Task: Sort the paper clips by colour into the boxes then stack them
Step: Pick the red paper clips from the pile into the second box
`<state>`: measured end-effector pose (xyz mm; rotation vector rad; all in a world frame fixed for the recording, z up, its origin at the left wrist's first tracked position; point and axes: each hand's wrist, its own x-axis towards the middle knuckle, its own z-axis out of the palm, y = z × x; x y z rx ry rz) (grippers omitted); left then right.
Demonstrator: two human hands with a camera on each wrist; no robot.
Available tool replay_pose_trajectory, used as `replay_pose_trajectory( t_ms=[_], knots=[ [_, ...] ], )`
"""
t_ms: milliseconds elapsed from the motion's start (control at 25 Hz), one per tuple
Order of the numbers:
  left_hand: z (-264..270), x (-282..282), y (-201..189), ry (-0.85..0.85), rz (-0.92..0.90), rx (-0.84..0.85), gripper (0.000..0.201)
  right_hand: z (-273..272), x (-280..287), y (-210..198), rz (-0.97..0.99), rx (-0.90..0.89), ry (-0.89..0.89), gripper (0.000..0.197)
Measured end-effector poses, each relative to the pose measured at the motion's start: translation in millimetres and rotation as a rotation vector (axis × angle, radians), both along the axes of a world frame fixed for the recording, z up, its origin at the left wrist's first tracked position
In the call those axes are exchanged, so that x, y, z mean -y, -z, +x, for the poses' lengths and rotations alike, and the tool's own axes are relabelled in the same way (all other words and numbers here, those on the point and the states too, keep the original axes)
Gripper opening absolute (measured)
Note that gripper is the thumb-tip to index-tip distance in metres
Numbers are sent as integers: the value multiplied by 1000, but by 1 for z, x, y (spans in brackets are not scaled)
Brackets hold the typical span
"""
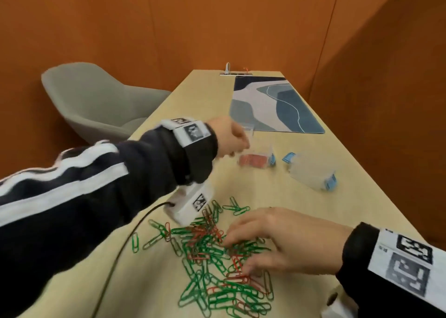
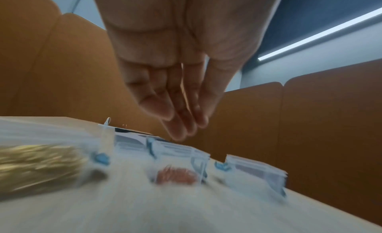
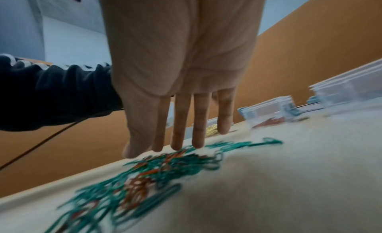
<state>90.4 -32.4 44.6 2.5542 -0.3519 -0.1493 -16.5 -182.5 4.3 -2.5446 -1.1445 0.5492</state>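
Observation:
A loose pile of green and red paper clips (image 1: 212,257) (image 3: 144,171) lies on the pale table near me. My right hand (image 1: 236,252) (image 3: 165,148) is spread over its right side, fingers straight, tips touching the clips. My left hand (image 1: 237,146) (image 2: 184,127) hovers above a clear box with red clips (image 1: 255,160) (image 2: 175,176) (image 3: 268,112), fingers extended downward together, nothing visible in them. A clear box with gold clips (image 2: 37,163) (image 3: 211,130) stands left of it. A third clear box (image 1: 311,173) (image 2: 256,171) with blue latches lies to the right, seemingly empty.
A blue patterned mat (image 1: 272,105) covers the far part of the table, with a metal clip (image 1: 228,70) at its far edge. A grey chair (image 1: 96,100) stands on the left. A black cable (image 1: 120,252) trails from my left wrist. Orange walls enclose the table.

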Motion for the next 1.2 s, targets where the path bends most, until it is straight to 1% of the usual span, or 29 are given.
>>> replay_pose_trajectory(
  t_ms=[40,80,160,200,280,400,480,560,680,800,880,1000,1080,1200],
  knots=[
    [-15,-17,6,66,32,-88,16,-1,-4,2,-26,8,-48,38],
    [-31,-32,13,133,119,-170,15,-2,-6,4,-49,44,-59,34],
    [-60,-60,27,209,301,-266,20,0,-5,6,-85,150,18,26],
    [-70,-71,33,207,357,-274,23,1,-4,6,-102,194,77,25],
    [-82,-88,41,175,401,-232,24,3,-7,5,-115,246,153,25],
    [-89,-93,47,119,368,-67,15,5,-26,6,-50,254,127,27],
    [-89,-86,49,149,315,-4,16,5,-38,9,-25,229,93,26],
    [-89,-79,52,204,309,-33,18,6,-42,10,-22,200,110,22],
    [-94,-82,51,204,280,-60,15,7,-40,11,-8,193,173,17],
    [-91,-79,48,206,224,15,17,9,-44,11,8,207,298,20],
    [-82,-73,47,206,241,39,19,10,-49,13,-36,170,365,24],
    [-70,-68,51,200,296,-22,20,13,-51,15,-23,117,421,17],
    [-68,-69,53,184,296,-52,16,14,-49,15,-12,114,442,14],
    [-71,-71,55,162,287,-52,14,13,-45,14,-21,91,463,14]
  ],
)
